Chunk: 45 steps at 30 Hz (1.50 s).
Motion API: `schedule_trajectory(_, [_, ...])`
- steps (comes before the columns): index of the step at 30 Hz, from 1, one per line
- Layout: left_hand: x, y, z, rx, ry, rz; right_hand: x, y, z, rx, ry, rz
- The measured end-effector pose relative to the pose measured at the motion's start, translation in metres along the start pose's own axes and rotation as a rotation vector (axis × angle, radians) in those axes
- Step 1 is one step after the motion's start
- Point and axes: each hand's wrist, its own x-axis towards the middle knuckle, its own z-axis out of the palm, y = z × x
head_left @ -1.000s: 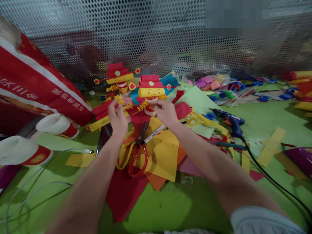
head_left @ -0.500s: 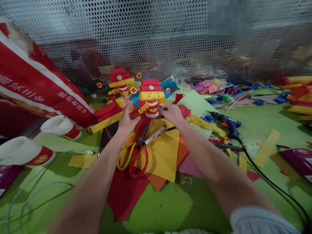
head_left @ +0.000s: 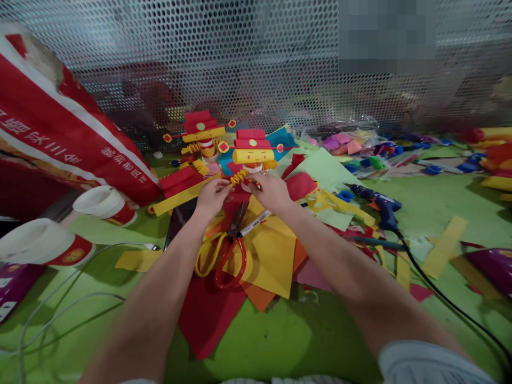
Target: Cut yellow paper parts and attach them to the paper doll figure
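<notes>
A paper-cup doll [head_left: 253, 156] with a yellow face and a red hat stands upright amid coloured paper. My left hand [head_left: 213, 198] pinches the outer end of its yellow accordion-folded paper arm [head_left: 239, 177]. In front of the cup body is my right hand [head_left: 272, 193], fingers curled together; whatever lies between them is hidden. A second, similar doll [head_left: 208, 149] stands behind and to the left. Scissors [head_left: 231, 256] with one yellow and one red handle lie nearer me, beside a white marker [head_left: 255, 224], on yellow paper [head_left: 276, 261].
At left stand white-and-red paper cups [head_left: 106, 205] and a large red bag [head_left: 68, 117]. A blue glue gun [head_left: 384, 205] with a black cord lies at right, near paper scraps. A perforated metal panel [head_left: 248, 64] rises behind the green table [head_left: 272, 341].
Both hands have come in closer to the front doll. My left hand has taken the end of its paper arm, and my right hand has shifted left across the cup. The view has moved slightly.
</notes>
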Motion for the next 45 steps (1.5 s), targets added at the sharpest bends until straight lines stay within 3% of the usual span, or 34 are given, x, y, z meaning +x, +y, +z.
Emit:
schedule_trajectory(3, [0.0, 0.002, 0.001, -0.03, -0.002, -0.017, 0.004, -0.013, 0.001, -0.091, -0.07, -0.083])
schedule_trajectory(7, [0.001, 0.0, 0.003, -0.045, 0.007, -0.001, 0.011, -0.022, 0.003, -0.168, -0.133, -0.029])
schedule_trajectory(11, [0.005, -0.005, 0.003, -0.032, 0.014, 0.009, 0.011, -0.021, 0.007, -0.179, -0.158, 0.0])
schedule_trajectory(20, [0.0, -0.001, 0.005, -0.058, -0.003, -0.066, 0.016, -0.017, 0.013, -0.276, -0.203, -0.103])
schedule_trajectory(29, [-0.002, 0.003, 0.006, -0.126, 0.029, -0.107, 0.01, -0.013, 0.018, 0.018, -0.068, 0.151])
schedule_trajectory(35, [-0.003, 0.006, 0.006, -0.154, 0.004, -0.151, 0.007, -0.008, 0.022, -0.047, -0.149, -0.028])
schedule_trajectory(41, [-0.004, 0.006, 0.006, -0.17, -0.012, -0.144, 0.012, -0.003, 0.033, 0.288, -0.049, -0.089])
schedule_trajectory(45, [-0.004, 0.005, 0.007, -0.181, -0.01, -0.126, 0.013, -0.003, 0.037, 0.383, 0.014, -0.059])
